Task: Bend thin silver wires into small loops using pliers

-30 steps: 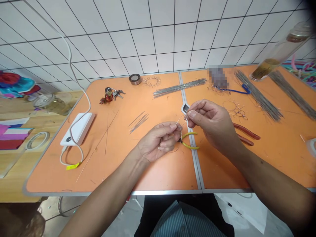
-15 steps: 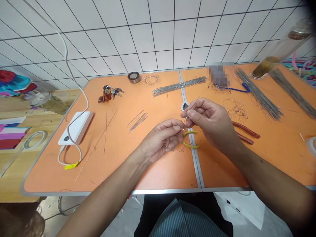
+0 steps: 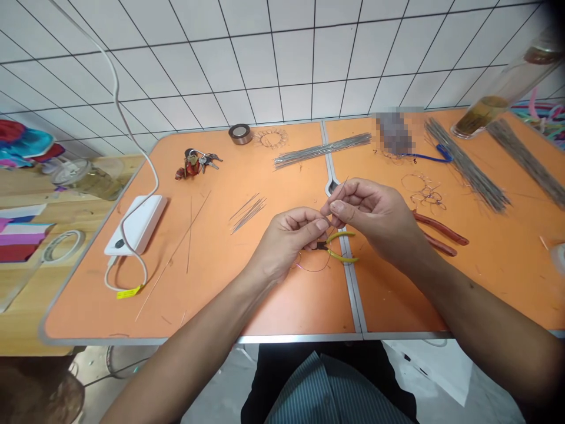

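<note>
Wire (image 3: 345, 185) slants toward upper right at frame centre, pinched by closed fingertips of the left hand (image 3: 288, 242) and right hand (image 3: 375, 211), its visible tip nearer the right, above yellow-handled pliers (image 3: 346, 259).

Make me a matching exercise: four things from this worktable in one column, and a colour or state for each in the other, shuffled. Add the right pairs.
Things
1. pliers across the metal seam
2. box
3. pliers partly hidden by the right hand
4. thin wire

Colours and states
A. red handles
B. pinched in the fingertips of the right hand
C. white, with a cable plugged in
D. yellow handles

Right pairs: 1-D, 2-C, 3-A, 4-B
</note>
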The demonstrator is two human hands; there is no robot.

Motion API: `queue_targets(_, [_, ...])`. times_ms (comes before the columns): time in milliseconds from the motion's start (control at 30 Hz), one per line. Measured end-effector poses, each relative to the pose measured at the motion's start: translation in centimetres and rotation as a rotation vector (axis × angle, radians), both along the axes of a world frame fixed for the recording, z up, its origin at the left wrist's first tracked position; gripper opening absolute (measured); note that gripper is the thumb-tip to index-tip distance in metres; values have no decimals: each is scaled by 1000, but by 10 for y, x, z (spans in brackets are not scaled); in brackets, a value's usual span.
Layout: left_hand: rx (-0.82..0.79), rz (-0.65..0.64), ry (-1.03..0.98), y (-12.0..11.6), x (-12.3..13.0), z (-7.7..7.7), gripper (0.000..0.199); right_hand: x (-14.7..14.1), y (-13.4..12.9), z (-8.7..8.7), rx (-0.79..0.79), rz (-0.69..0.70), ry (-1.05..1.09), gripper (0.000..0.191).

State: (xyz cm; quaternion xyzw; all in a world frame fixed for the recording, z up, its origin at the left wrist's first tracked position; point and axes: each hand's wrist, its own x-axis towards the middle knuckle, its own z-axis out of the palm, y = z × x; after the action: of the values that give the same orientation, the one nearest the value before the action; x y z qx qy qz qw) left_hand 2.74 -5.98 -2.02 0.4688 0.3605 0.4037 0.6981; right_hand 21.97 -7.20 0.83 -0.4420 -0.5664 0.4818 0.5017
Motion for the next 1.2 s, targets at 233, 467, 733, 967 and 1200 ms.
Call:
queue_targets(233, [82, 87, 9, -3, 0, -3, 20, -7, -3, 1, 122, -109, -121, 10])
queue_targets(467, [85, 53, 20, -2, 1, 0, 17, -5, -4, 1, 122, -72, -169, 11])
queue_targets(733, [156, 55, 117, 0, -3, 5, 15, 0, 2, -3, 75, 23, -174, 11])
queue_targets(967, [126, -16, 89, 3, -4, 4, 18, 1, 4, 0, -6, 114, -179, 15])
queue_targets(1200, [115, -47, 79, 9, -9, 1, 23, 0, 4, -2, -50, 131, -175, 10])
